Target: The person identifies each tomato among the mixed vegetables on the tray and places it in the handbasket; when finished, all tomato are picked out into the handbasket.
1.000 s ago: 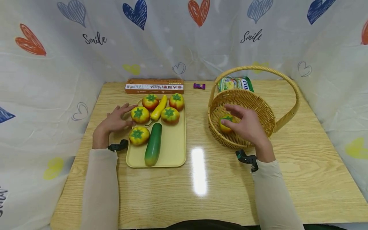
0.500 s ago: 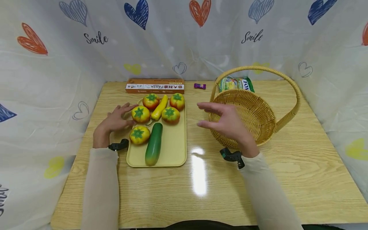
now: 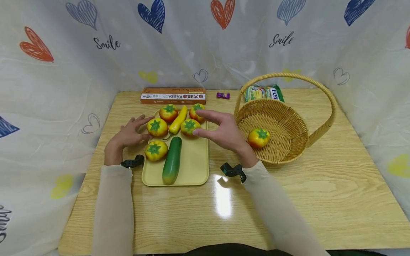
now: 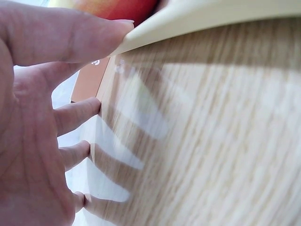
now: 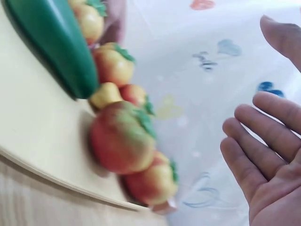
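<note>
A pale yellow tray [image 3: 193,167] holds several red-and-yellow tomatoes with green star-shaped tops, a yellow chili pepper [image 3: 178,121] and a green zucchini [image 3: 172,161]. My right hand [image 3: 224,132] reaches over the tray's right edge, thumb and fingers spread and holding nothing. Its fingertips are nearest a tomato [image 3: 188,127] and partly cover another tomato [image 3: 195,107] behind it. At the tray's left edge, my left hand [image 3: 126,136] rests with relaxed fingers beside a tomato [image 3: 157,127]; its thumb [image 4: 106,42] touches the rim. One tomato [image 3: 258,138] lies in the wicker basket [image 3: 293,128].
The basket's tall handle [image 3: 288,75] arches over it. Behind it lies a green packet [image 3: 264,93]. A pasta box [image 3: 173,96] and a small purple-wrapped sweet [image 3: 223,95] lie along the table's back edge, before a heart-printed curtain [image 3: 179,46].
My right hand has moved left, out of the basket and over to the tray, leaving the tomato in the basket in full view. My left hand stays in place.
</note>
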`<act>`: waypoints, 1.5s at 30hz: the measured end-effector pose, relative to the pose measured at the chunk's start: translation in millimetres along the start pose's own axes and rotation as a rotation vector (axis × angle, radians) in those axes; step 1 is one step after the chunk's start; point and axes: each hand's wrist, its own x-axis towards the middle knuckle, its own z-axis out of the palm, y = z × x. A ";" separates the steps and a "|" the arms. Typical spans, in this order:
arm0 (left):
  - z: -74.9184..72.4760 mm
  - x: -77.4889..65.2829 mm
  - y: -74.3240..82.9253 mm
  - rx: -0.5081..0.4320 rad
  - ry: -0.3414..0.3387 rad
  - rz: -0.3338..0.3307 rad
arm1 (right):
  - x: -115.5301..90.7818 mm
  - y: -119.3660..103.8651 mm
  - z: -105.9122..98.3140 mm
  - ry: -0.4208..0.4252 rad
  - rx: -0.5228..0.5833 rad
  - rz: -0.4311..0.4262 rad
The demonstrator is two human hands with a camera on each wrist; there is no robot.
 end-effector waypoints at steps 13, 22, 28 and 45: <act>-0.2 1.3 -0.6 0.014 0.001 -0.014 | 19.0 31.0 33.0 0.021 -0.100 0.171; -0.8 -1.4 2.9 0.010 0.004 0.017 | 21.5 39.5 43.5 0.070 -0.208 0.310; -0.7 -2.4 3.9 0.007 0.008 0.016 | 21.5 43.5 51.8 0.074 -0.140 0.307; -0.1 -3.1 5.9 -0.019 0.005 0.006 | 5.6 25.2 38.7 0.019 -0.074 0.216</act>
